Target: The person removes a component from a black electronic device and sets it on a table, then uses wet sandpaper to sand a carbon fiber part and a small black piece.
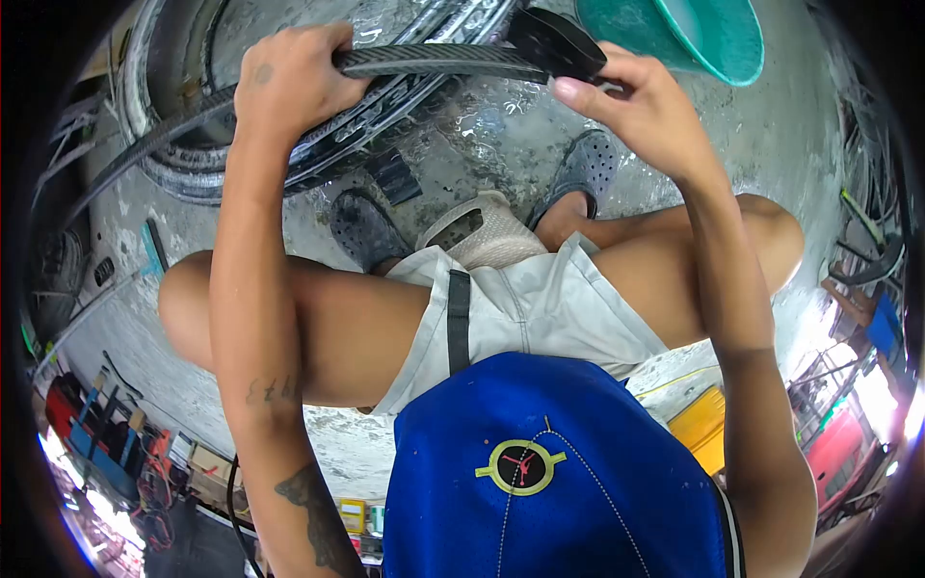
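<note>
Left hand [289, 82] at upper left of the frame, fingers wrapped over and clamped on the black tyre strip [434, 61], knuckles toward the camera. Right hand [636, 101] at upper centre-right, thumb and fingers pinched on the strip's wider end [554, 40], just below the teal basin [708, 34]. Strip stretched between both hands across the top of the frame, roughly level, then trailing from under the left hand down toward the left edge as a long thin arc. Dark rubber, narrow, finely ribbed or treaded on the lit upper face, flaring to a flat, blunt black tab at the right end. Behind it, a tyre [193, 164] lying on wet grey concrete floor [501, 135] at upper left, touching or merely overlapping the strip: cannot tell. Two grey perforated clogs [588, 169] on the floor below the strip, bare knees spread to either side, pale shorts and a blue cap [540, 472] at bottom centre. Fingertips of the left hand hidden behind the strip; far end of the trailing arc lost in blur at the left rim; basin cut off by the top edge; clutter at lower left and right edge too warped to name.
</note>
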Demonstrator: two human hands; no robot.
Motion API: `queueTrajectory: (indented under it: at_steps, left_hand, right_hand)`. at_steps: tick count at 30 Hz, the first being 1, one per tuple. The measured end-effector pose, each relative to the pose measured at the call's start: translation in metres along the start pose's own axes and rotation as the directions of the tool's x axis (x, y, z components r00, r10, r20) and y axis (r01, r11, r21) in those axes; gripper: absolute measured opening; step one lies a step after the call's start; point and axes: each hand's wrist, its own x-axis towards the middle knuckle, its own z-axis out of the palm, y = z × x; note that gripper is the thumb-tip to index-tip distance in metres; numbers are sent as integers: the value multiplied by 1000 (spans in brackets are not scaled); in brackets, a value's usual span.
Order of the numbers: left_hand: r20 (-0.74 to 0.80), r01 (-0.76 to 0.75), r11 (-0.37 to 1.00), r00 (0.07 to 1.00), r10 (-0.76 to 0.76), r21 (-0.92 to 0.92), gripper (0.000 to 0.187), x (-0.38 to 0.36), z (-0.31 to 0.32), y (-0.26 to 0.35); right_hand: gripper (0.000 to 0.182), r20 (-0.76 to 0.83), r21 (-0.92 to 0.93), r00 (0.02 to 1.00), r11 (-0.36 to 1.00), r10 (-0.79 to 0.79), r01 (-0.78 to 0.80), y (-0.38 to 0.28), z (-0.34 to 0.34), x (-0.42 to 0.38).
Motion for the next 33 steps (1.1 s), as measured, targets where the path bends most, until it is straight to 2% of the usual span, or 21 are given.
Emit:
queueTrajectory:
  at_steps: [1, 3, 5, 7, 8, 10, 13, 15, 16, 17, 19, 21, 23, 24, 25, 27, 29, 31, 32, 33]
  left_hand:
    - [-2, 18, 1000, 1000, -18, -4, 30, 0, 1, -2]
    - [-62, -31, 999, 998, 30, -22, 31, -2, 3, -2]
    - [-51, -32, 999, 998, 30, -29, 31, -4, 0, 2]
    - [-172, -59, 997, 984, 49, -52, 21, -5, 0, 4]
    - [-188, -45, 999, 981, 40, -26, 19, -7, -1, 7]
    - [-192, -49, 998, 981, 39, -49, 19, -6, -1, 2]
    - [-164, -38, 998, 986, 29, -54, 19, -4, -3, 8]
    - [-139, 5, 997, 990, -15, -72, 19, -4, -7, 10]
    - [-130, -10, 997, 992, -1, -80, 20, -4, -7, 10]
    - [-134, -1, 997, 991, -9, -74, 20, -4, -5, 7]
    - [-153, -14, 999, 988, 7, -43, 21, -6, 0, 3]
    - [-136, 1, 997, 991, -13, -82, 21, -6, 1, 4]
    - [-26, 36, 997, 999, -37, -66, 31, 0, -1, 4]
    - [28, 31, 999, 999, -30, -23, 31, -3, -3, 4]
    - [-22, 16, 1000, 1000, -16, -9, 31, -6, 4, 1]
    - [-69, -7, 998, 998, 3, -63, 31, -11, 8, 0]
    - [-101, -54, 998, 994, 49, -39, 29, -9, 6, 1]
    - [-56, 7, 999, 998, -10, -46, 30, -6, 5, 2]
    - [-88, -2, 999, 996, -1, -37, 27, -6, 7, 3]
    - [-74, -25, 999, 997, 23, -24, 27, -6, 8, 3]
  right_hand:
    - [28, 15, -8, 1000, 1000, -5, 6, 1, 3, 3]
    - [27, -103, -89, 993, 995, -55, 46, 7, 5, 9]
    - [28, -113, -157, 990, 985, -85, 67, 3, 8, 14]
    - [28, -145, -273, 983, 960, -109, 66, 0, 9, 12]
    - [27, -141, -244, 988, 969, -62, 26, -3, 9, 1]
    - [27, -155, -235, 981, 969, -114, 76, -7, 12, 4]
    - [26, -210, -253, 967, 964, -144, 89, -14, 15, 10]
    - [26, -154, -326, 983, 944, -100, 45, -5, 12, 17]
    - [37, -212, -338, 926, 912, -314, 232, -2, 15, 10]
    - [37, -207, -338, 923, 909, -324, 243, -3, 14, 4]
    - [39, -222, -227, 935, 947, -276, 225, -7, 16, -5]
    - [37, -231, -244, 945, 954, -232, 174, -10, 16, 6]
    - [27, -198, -311, 956, 939, -214, 146, -9, 17, 17]
    - [28, -182, -379, 888, 864, -421, 332, 0, 17, 14]
    - [28, -211, -377, 879, 865, -428, 331, 0, 10, 8]
    - [27, -95, -272, 960, 935, -263, 229, -2, 0, -22]
    - [25, -102, -251, 974, 953, -200, 169, -8, -18, -37]
    - [24, -92, -281, 996, 959, 20, -45, 0, -30, -49]
    - [18, -21, -458, 998, 887, 53, -57, 7, -37, -51]
    - [18, -37, -436, 997, 897, 62, -72, 14, -32, -52]
